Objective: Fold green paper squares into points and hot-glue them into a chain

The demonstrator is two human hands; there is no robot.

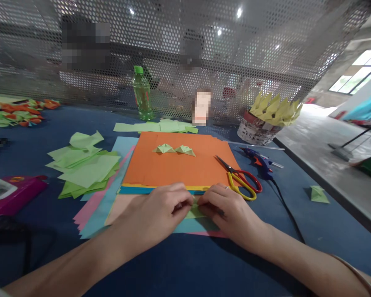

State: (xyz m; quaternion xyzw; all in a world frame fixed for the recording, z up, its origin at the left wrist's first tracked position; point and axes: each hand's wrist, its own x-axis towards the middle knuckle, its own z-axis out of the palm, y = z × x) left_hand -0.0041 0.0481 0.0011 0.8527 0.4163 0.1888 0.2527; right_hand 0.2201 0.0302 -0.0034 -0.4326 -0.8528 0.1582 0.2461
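Between my two hands lies a small piece of light green paper (195,212), over the near edge of the coloured paper stack. My left hand (170,204) is closed with its fingertips pinching the paper's left side. On the opposite side, my right hand (224,206) pinches the same paper; my fingers cover much of it. Just beyond, an orange sheet (173,171) tops the stack, bearing two folded green paper pieces (164,149). Scissors (239,176) with red and yellow handles rest on the sheet's right edge, close to my right hand.
Green paper squares (89,165) are piled at left, near a magenta device (21,194). A green bottle (143,95) stands behind the stack. At right are a corded glue gun (259,161), a pot with yellow paper points (262,117) and a folded green piece (319,194).
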